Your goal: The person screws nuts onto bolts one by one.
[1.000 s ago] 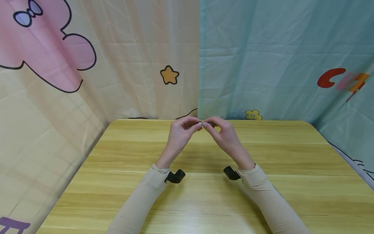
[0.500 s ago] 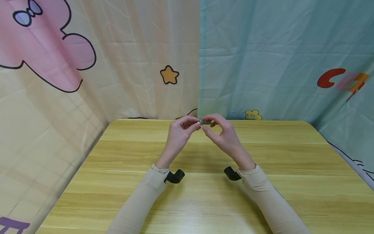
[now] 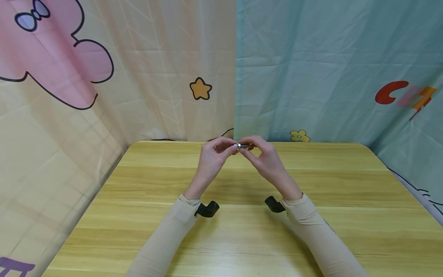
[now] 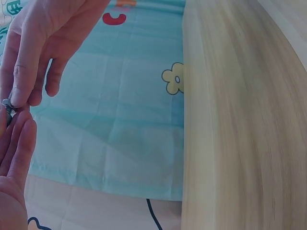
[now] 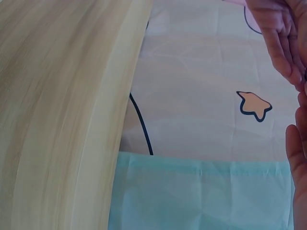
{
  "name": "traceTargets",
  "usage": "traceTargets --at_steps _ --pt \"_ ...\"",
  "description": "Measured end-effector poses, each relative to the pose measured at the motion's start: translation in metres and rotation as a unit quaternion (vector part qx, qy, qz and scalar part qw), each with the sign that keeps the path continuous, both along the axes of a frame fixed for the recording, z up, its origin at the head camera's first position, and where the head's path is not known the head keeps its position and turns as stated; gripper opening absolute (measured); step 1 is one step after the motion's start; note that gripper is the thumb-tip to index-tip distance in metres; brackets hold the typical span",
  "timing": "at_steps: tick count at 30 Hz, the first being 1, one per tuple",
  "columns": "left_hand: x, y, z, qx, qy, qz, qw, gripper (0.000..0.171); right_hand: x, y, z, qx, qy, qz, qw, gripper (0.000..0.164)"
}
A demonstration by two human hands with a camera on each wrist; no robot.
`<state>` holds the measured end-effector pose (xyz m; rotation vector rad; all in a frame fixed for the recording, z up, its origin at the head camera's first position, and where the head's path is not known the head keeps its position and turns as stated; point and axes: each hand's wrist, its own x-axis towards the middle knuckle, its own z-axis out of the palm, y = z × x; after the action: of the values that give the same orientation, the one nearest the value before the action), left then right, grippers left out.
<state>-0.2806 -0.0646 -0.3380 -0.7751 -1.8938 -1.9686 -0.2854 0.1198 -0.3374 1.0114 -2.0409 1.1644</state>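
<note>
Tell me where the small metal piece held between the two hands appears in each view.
Head view: the small metal piece is at the centre, above the far table edge, pinched between left hand and right hand.
Left wrist view: at the left edge, between the fingertips.
Right wrist view: not clearly visible; only fingers at the right edge.
Shared landmark: the wooden table.

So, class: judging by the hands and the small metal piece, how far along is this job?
Done: the small metal piece is off the table, held up between both hands. In hand: the left hand pinches its silver end, and the right hand pinches the dark end. Left: whether its parts are joined or separate is too small to tell, and it has not been put down.
</note>
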Motion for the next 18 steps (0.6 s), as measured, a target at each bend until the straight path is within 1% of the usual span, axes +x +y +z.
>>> traceTargets --at_steps 4,9,12,15,18 --pt "-0.0001 -0.0007 -0.0009 -0.002 0.009 -0.003 0.9999 0.012 0.0010 0.0005 0.0003 0.007 0.000 -0.008 1.000 0.018" --pt "0.0000 -0.0016 -0.0012 -0.007 0.018 -0.012 0.9997 0.011 0.0010 0.0011 -0.0004 0.015 -0.007 -0.024 1.000 0.009" --pt "0.0003 -0.0021 -0.0017 -0.013 0.021 -0.009 0.9997 0.012 0.0012 0.0007 -0.0001 0.014 -0.014 -0.031 0.999 0.008" --pt "0.0011 -0.0023 -0.0014 -0.015 0.012 -0.005 0.9998 0.013 0.0012 -0.0003 0.0002 0.012 -0.022 -0.036 0.999 0.011" --pt "0.0036 -0.0026 0.0013 -0.011 -0.005 -0.004 0.9999 0.013 0.0007 -0.0004 -0.0006 0.006 -0.027 -0.030 0.999 0.013"
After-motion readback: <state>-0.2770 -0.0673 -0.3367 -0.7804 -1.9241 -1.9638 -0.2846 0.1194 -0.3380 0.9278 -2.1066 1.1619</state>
